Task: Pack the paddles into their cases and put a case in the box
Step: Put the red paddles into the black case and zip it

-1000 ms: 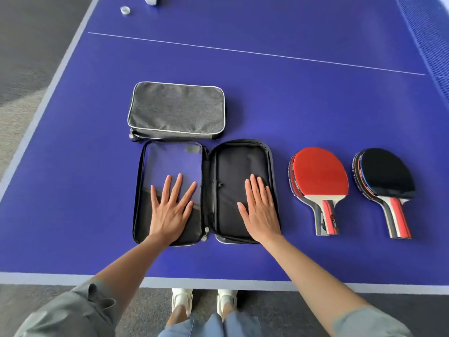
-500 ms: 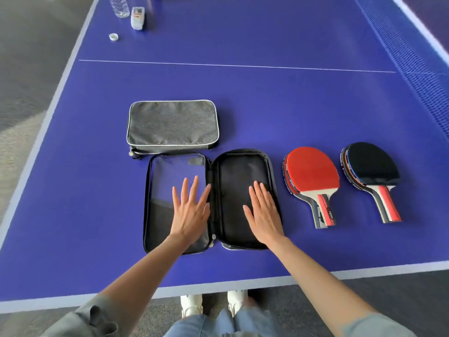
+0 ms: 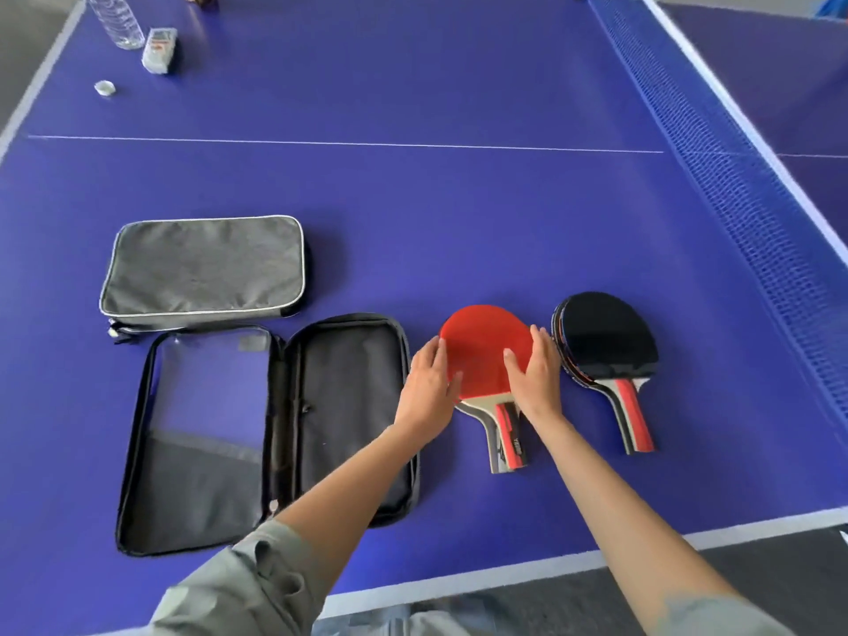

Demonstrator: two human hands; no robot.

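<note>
A table-tennis room or recreation space is shown. The scene is filled by a blue table (image 3: pixel 459 213) marked with white boundary lines and a thin centre line, and a blue net (image 3: pixel 743 176) is stretched across it at the right. Grey carpeted floor (image 3: pixel 780 566) is seen beyond the table's edges. A clear plastic bottle (image 3: pixel 117 20), its loose cap (image 3: pixel 105 88) and a small packet (image 3: pixel 158 50) have been left at the far corner.

Grey-green rolled sleeves (image 3: pixel 257 576); bare forearms; possibly blue jeans (image 3: pixel 440 622)
</note>
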